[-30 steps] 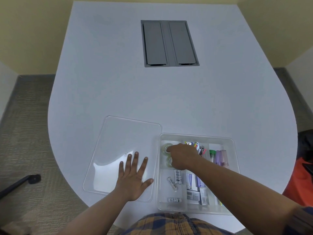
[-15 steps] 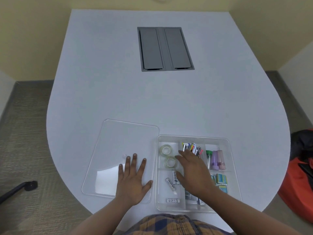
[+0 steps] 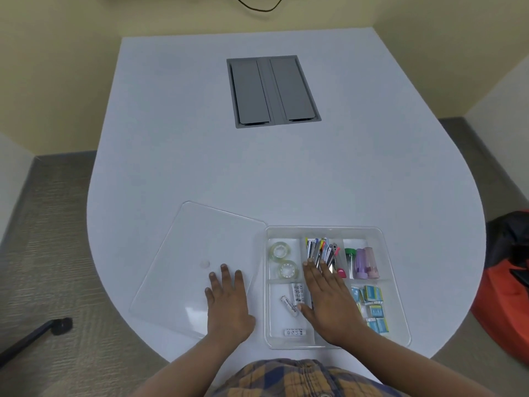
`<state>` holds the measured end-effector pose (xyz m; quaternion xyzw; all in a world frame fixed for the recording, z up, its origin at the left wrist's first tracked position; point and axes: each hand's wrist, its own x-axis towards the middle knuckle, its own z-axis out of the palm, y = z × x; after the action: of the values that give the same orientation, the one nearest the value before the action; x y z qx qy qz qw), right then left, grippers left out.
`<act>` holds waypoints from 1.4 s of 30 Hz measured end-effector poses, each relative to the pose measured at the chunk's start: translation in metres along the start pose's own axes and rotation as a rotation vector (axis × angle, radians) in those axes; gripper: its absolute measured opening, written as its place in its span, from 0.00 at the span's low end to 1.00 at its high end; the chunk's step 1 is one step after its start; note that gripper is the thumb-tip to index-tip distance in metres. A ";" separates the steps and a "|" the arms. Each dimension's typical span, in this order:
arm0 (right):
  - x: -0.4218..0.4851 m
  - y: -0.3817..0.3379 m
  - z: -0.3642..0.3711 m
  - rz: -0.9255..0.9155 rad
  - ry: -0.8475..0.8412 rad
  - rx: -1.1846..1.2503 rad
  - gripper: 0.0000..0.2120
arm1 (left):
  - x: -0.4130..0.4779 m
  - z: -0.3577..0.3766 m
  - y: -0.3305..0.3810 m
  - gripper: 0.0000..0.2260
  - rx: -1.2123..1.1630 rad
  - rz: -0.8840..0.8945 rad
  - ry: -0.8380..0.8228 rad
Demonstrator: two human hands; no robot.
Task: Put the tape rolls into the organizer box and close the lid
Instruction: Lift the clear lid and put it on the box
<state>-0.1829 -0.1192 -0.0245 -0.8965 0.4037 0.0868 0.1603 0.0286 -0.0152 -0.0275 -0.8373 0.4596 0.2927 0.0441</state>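
Observation:
Two clear tape rolls, one [image 3: 279, 249] behind the other [image 3: 287, 269], lie in the back left compartment of the clear organizer box [image 3: 392, 270]. The box stands open near the table's front edge. Its clear lid [image 3: 197, 253] lies flat on the table just left of the box. My left hand [image 3: 227, 302] rests flat on the lid's near right part, fingers apart. My right hand [image 3: 326, 302] hovers flat over the box's middle compartments, empty, just right of the tape rolls.
The box also holds batteries [image 3: 297, 292], binder clips [image 3: 320, 250], small tubes [image 3: 362, 260] and blue packets [image 3: 372, 305]. A grey cable hatch [image 3: 273, 91] sits in the white table's far middle. A red and black bag [image 3: 506, 282] lies on the floor at right.
My right hand let go of a tape roll in the back left compartment and drew back toward me, opening flat over the box. My left hand stayed on the lid.

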 end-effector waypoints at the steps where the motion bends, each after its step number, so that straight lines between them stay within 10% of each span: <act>1: 0.000 0.000 0.000 -0.002 0.000 0.001 0.39 | -0.001 -0.003 -0.001 0.41 -0.015 -0.007 0.019; 18: -0.005 -0.006 -0.016 0.051 0.061 0.209 0.44 | -0.032 -0.154 -0.032 0.23 -0.228 -0.014 0.606; 42: 0.025 -0.006 -0.164 -0.081 0.590 0.713 0.34 | -0.077 -0.261 -0.017 0.19 -0.573 0.722 0.497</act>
<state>-0.1580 -0.1917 0.1228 -0.7869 0.4014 -0.3224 0.3401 0.1280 -0.0375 0.2257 -0.6484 0.6169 0.1958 -0.4007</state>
